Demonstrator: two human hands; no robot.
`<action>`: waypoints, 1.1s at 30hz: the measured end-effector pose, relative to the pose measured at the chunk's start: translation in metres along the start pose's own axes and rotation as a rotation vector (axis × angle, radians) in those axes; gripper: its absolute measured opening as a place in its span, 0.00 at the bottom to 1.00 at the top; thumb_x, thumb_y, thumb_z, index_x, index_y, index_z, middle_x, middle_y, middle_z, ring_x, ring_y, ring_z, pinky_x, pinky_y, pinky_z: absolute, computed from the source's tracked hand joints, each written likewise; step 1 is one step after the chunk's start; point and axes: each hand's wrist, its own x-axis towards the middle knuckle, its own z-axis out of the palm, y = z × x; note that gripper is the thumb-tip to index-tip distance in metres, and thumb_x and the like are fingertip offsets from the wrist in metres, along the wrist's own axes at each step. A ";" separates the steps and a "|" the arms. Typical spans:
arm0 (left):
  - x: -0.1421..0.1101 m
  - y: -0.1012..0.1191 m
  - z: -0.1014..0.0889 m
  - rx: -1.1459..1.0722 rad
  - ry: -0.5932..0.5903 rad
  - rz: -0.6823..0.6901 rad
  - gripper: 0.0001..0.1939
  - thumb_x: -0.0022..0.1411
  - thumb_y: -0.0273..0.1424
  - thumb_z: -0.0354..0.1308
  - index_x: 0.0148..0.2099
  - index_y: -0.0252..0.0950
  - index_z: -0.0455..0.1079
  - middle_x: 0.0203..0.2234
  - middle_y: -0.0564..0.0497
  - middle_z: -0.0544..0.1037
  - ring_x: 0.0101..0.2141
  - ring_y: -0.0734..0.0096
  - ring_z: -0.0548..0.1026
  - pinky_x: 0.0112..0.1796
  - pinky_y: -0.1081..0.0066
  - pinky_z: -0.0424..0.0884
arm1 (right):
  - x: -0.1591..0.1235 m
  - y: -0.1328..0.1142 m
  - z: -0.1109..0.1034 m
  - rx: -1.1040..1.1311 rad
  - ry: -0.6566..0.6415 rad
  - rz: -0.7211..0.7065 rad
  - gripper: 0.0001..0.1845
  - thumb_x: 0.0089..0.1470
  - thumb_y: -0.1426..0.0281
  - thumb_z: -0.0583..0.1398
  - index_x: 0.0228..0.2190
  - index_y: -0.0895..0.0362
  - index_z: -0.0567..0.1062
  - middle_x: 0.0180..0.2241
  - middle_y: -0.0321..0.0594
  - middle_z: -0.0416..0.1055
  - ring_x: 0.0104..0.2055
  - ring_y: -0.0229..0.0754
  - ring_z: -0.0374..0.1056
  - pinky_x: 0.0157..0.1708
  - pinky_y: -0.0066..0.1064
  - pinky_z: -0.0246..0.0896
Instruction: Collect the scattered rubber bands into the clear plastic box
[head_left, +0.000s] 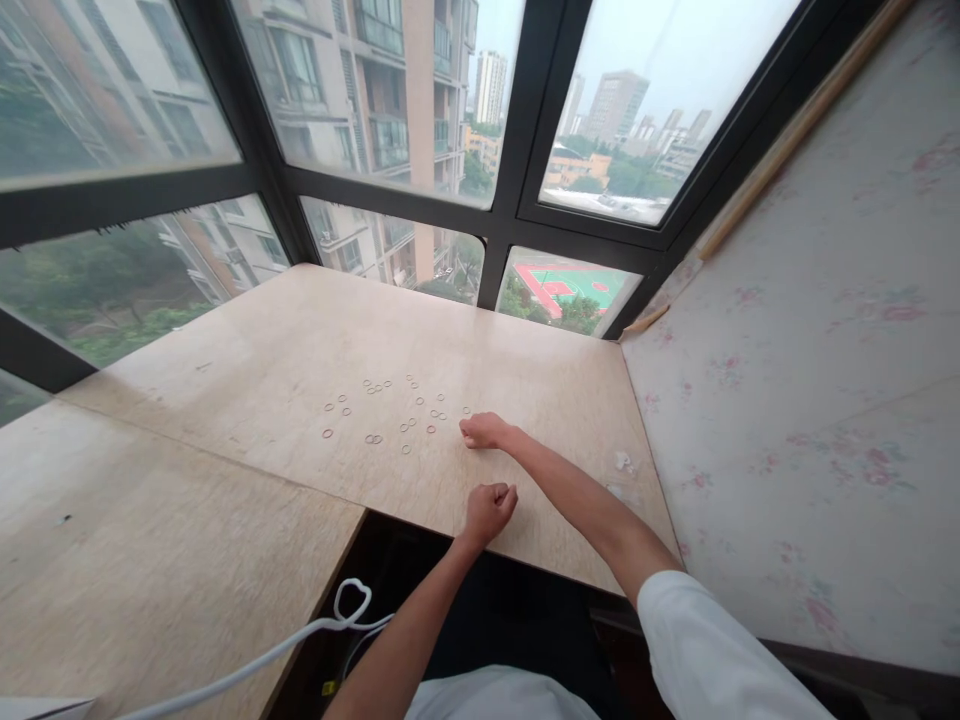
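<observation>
Several small thin rings [406, 449] lie scattered on the pale wooden board [285, 330], most of them dull metallic or greyish. Two look reddish, one red ring [328, 434] at the left of the group and another red ring [431, 430] near its middle. My right hand [484, 431] rests low over the board at the group's right side, closed, fingertips pressed together; anything in them is hidden. Just beyond its knuckles lies a single ring [466, 410]. Closer to my body, my left hand [490, 513] is closed above the board's front edge, and its contents cannot be seen.
A white cable [300, 634] loops over the lower board at left, beside a dark gap. Crumpled clear plastic [624, 462] lies at the right near the flowered wall [810, 400]. Dark-framed windows [517, 130] border the far edge. A small dark bit [65, 518] sits far left.
</observation>
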 end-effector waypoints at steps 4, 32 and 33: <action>0.001 0.000 0.000 0.007 0.001 0.004 0.23 0.61 0.37 0.46 0.18 0.37 0.43 0.12 0.59 0.48 0.17 0.78 0.50 0.23 0.71 0.46 | -0.039 0.013 0.007 0.199 0.153 0.042 0.06 0.55 0.69 0.60 0.36 0.58 0.73 0.24 0.31 0.71 0.26 0.34 0.69 0.30 0.27 0.63; 0.002 -0.004 0.001 0.049 0.022 0.039 0.23 0.61 0.39 0.47 0.20 0.38 0.40 0.13 0.59 0.46 0.16 0.79 0.50 0.22 0.72 0.46 | -0.284 0.112 0.072 0.414 0.888 0.604 0.14 0.53 0.59 0.55 0.33 0.55 0.74 0.13 0.25 0.53 0.16 0.36 0.53 0.22 0.27 0.48; 0.001 -0.004 0.001 0.058 0.013 0.049 0.23 0.62 0.39 0.46 0.20 0.38 0.40 0.13 0.59 0.46 0.16 0.79 0.50 0.22 0.72 0.46 | -0.286 0.107 0.075 0.423 0.889 0.605 0.15 0.55 0.58 0.54 0.33 0.55 0.74 0.13 0.25 0.53 0.16 0.36 0.53 0.21 0.27 0.48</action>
